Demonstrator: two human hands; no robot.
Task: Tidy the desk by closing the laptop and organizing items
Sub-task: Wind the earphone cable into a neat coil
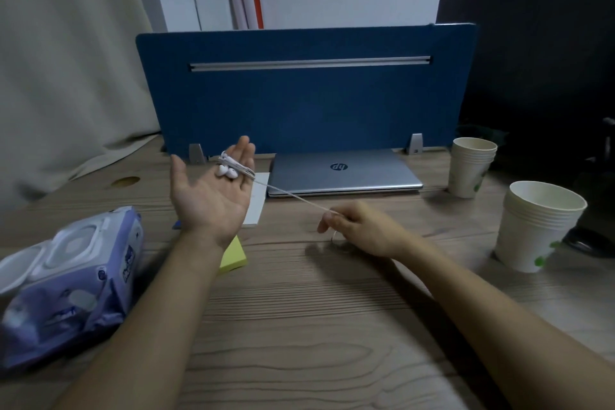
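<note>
A silver laptop (pixel 342 173) lies closed at the back of the wooden desk (pixel 299 326), against a blue divider panel. My left hand (pixel 213 193) is raised palm up, with white wired earphones (pixel 228 170) resting on its fingers and the cable wrapped around them. The cable (pixel 293 195) runs taut to the right. My right hand (pixel 356 226) pinches its far end just above the desk.
A purple wet-wipes pack (pixel 70 276) lies at the left. A yellow sticky-note pad (pixel 234 255) and a white pad (pixel 258 201) sit under my left hand. Two stacks of paper cups (pixel 471 166) (pixel 535 226) stand at the right, by a dark monitor (pixel 539 76).
</note>
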